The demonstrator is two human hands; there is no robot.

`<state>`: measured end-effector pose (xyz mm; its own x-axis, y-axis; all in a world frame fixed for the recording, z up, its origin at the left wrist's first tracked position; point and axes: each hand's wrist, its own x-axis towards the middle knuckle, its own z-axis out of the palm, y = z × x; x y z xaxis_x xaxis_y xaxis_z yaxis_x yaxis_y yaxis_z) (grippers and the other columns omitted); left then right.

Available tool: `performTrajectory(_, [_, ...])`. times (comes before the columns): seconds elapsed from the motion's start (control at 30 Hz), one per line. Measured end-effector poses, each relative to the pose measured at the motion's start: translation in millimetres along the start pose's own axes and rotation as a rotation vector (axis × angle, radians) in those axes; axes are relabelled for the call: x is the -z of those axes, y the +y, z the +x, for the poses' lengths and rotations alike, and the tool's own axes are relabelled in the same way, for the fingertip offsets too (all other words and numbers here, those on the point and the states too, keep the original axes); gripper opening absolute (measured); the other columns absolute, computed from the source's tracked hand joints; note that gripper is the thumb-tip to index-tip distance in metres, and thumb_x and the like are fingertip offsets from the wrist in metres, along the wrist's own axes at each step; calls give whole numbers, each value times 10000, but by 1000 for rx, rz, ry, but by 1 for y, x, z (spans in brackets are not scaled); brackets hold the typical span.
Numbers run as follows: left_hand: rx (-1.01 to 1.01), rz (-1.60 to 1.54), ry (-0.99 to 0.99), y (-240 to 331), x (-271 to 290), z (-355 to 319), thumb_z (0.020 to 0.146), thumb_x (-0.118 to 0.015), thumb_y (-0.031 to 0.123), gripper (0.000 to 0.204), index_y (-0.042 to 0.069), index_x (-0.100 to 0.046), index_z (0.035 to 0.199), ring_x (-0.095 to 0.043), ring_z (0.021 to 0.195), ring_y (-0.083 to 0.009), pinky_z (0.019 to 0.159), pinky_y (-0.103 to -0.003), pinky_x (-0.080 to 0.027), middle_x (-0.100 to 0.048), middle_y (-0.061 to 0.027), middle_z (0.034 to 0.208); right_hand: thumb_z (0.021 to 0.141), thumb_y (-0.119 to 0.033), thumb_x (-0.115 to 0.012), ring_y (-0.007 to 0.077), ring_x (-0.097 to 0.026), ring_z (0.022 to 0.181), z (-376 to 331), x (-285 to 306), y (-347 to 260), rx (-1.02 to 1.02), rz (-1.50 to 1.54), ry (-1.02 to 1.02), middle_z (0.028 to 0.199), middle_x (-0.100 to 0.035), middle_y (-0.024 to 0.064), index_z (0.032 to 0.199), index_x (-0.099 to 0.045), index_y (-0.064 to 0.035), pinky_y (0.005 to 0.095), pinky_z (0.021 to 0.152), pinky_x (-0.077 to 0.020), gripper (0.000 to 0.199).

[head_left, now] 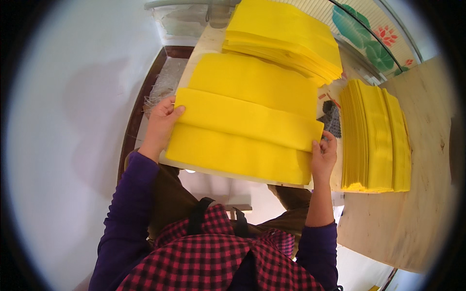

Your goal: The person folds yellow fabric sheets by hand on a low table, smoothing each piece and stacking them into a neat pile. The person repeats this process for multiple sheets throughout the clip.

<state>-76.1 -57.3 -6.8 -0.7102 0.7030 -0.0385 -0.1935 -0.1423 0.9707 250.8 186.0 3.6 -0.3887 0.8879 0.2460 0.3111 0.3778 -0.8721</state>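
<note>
A yellow felt-like fabric sheet [238, 155] lies spread over the table in front of me. Across its middle runs a raised folded band [242, 115] of the same yellow fabric. At the band's left end my left hand [162, 123] pinches the edge, thumb on top and fingers hidden partly beneath. My right hand [324, 153] grips the band's right end between thumb and fingers. Both forearms, in purple sleeves, reach up from the lower edge.
Beyond the sheet stands a thick stack of yellow sheets [286, 36]. Folded yellow pieces [374, 138] are stacked at the right on a wooden board [407, 213]. A dark grey mesh cloth [331, 116] lies between. A white wall [73, 145] borders the left.
</note>
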Motion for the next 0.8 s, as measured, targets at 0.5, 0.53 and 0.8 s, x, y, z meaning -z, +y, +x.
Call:
performTrajectory(0.5, [-160,413,101,-5,3,-6,840,-621,-3,403,43,-523,1228,-462,646,-37,618,-200,-361,-560,27,725,836,28,-604,82,-516,706,-8,0,3,0,-34,1,750,-575,0,1158,-515,-25,226,689,-431,338])
performTrajectory(0.53, [-125,429,111,-4,2,-6,837,-622,-7,404,43,-524,1226,-452,639,-39,618,-199,-359,-552,27,716,834,30,-604,85,-514,706,-9,0,2,1,-40,4,750,-574,2,1160,-513,-26,227,688,-430,343])
performTrajectory(0.8, [-143,517,148,0,-5,-8,833,-624,-7,392,60,-529,1208,-444,625,-53,617,-211,-367,-531,27,671,822,42,-608,84,-476,693,-8,-3,0,7,-49,-11,735,-518,-4,1170,-500,-33,222,678,-418,372])
